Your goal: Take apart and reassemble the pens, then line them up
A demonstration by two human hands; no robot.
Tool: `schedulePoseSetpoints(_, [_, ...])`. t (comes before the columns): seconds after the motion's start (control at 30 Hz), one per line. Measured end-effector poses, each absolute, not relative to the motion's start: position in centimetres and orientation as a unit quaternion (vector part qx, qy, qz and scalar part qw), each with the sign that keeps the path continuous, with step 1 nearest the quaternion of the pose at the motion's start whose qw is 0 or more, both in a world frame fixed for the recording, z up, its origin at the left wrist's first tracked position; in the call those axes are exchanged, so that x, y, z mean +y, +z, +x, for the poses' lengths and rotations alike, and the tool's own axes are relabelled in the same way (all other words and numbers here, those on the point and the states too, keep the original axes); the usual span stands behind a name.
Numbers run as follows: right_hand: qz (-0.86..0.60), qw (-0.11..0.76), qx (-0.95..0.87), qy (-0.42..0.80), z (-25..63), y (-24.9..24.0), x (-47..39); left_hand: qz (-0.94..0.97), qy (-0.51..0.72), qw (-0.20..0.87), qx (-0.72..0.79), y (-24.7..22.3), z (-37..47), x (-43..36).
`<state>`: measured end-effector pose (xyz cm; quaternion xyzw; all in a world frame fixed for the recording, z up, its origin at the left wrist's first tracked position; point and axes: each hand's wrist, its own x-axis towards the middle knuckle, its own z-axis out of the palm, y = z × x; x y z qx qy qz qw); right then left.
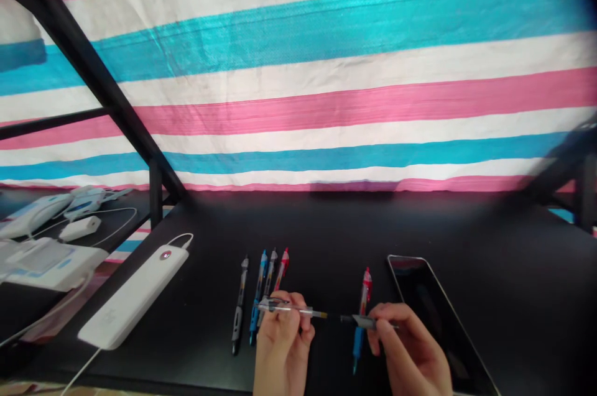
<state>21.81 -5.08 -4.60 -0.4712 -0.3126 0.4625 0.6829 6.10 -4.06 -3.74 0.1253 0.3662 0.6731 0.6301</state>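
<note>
a two-part pen (319,314) held over the near side of the bench (209,284)
left hand (285,327), grip pinching the clear barrel (304,310); right hand (408,343), grip pinching the grey front piece (364,321); ink refill (336,316) between. likely light, stiff, slick, the refill bendable; best held by barrel and front piece. the right hand partly hides the front piece; the refill's seating is unclear.

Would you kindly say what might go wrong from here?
The exposed refill, between the clear barrel in the left hand and the grey grip in the right hand, might bend or slip out. The right hand, close to the red-and-blue pen and dark-screened device, could nudge either.
</note>
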Motion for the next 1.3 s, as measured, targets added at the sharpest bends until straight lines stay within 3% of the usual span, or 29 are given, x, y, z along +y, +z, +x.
schedulePoseSetpoints(0.33, [-0.459, 0.665, -0.404, 0.429, 21.2, -4.4, -4.9, 0.246, 0.687, 0.57, 0.377, -2.3, 7.9, -4.3])
schedulePoseSetpoints(0.57, [-0.53, 0.579, -0.454, 0.421, 21.6, -4.7, -5.1, 0.209, 0.674, 0.594, 0.385, -2.6, 7.3, -4.2])
schedulePoseSetpoints(0.73, [-0.494, 0.621, -0.451, 0.409, 20.8, -4.6, -5.1, 0.149, 0.681, 0.597, 0.398, -3.2, 6.8, -3.9])
schedulePoseSetpoints(0.93, [-0.532, 0.588, -0.465, 0.394, 20.8, -4.8, -5.2, 0.135, 0.682, 0.602, 0.393, -3.2, 6.7, -3.8])
schedulePoseSetpoints(1.3, [-0.533, 0.609, -0.46, 0.365, 20.7, -4.6, -5.2, 0.13, 0.681, 0.604, 0.393, -3.2, 6.6, -3.8])
